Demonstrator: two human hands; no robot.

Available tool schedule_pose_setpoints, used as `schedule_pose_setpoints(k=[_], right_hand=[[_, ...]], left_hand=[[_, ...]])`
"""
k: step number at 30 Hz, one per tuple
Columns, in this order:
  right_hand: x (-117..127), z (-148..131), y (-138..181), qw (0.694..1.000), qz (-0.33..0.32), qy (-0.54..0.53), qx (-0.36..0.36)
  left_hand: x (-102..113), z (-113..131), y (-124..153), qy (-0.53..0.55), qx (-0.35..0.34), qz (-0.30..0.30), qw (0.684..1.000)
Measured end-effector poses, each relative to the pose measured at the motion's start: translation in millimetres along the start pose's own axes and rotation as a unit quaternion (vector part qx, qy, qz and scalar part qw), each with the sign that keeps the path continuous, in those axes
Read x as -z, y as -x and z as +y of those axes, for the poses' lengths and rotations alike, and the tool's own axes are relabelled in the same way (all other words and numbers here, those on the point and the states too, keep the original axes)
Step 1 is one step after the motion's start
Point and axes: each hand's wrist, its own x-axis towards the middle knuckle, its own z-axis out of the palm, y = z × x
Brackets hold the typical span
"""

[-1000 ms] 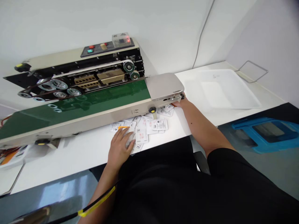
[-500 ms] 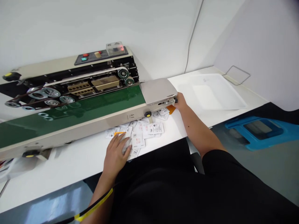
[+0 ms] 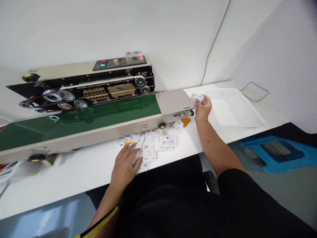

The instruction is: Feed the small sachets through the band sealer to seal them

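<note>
White sachet [image 3: 196, 98] pinched in right hand [image 3: 203, 109] beside a cream-and-black band sealer [image 3: 99, 136]

Leftmost, the sealer's flat green conveyor belt [image 3: 74, 129] ran above the white tabletop [image 3: 74, 178] and ended at a brushed-metal cover [image 3: 173, 101]. Below the belt, the left hand [image 3: 123, 168] lay over a loose spread of white printed sachets [image 3: 153, 145], its fingers across them beside an orange strip [image 3: 130, 143]; it appeared placed to keep the spread within reach, though I could not tell whether it grasped one. Further right, the right thumb and fingers clenched the sachet by its edge, holding it clear of the table just past the cover, at the rim of a shallow white plastic tray [image 3: 230, 107]. A blue plastic stool [image 3: 272, 153] stood on the floor at far right.
</note>
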Motion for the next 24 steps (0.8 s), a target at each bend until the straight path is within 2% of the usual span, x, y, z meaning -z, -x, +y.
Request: schedule_pose_setpoints(k=[5, 9, 12, 17, 21, 24], right_hand=[[7, -12, 1, 0.996, 0.073, 0.019, 0.052], [20, -28, 11, 0.993, 0.075, 0.045, 0.078], [31, -49, 22, 0.993, 0.054, -0.016, 0.1], [40, -98, 41, 0.979, 0.077, -0.167, 0.091], [36, -133, 53, 0.945, -0.002, -0.324, 0.049], [31, -149, 61, 0.935, -0.059, -0.349, 0.028]], left_hand=[[-3, 1, 4, -0.007, 0.006, 0.0, 1.0], [-1, 7, 7, 0.003, 0.026, -0.003, 1.0], [0, 9, 8, 0.014, 0.05, -0.001, 0.999], [-5, 4, 7, 0.027, 0.118, 0.009, 0.993], [-10, -2, 6, 0.049, 0.132, 0.023, 0.99], [-11, -5, 10, 0.073, 0.114, 0.089, 0.987]])
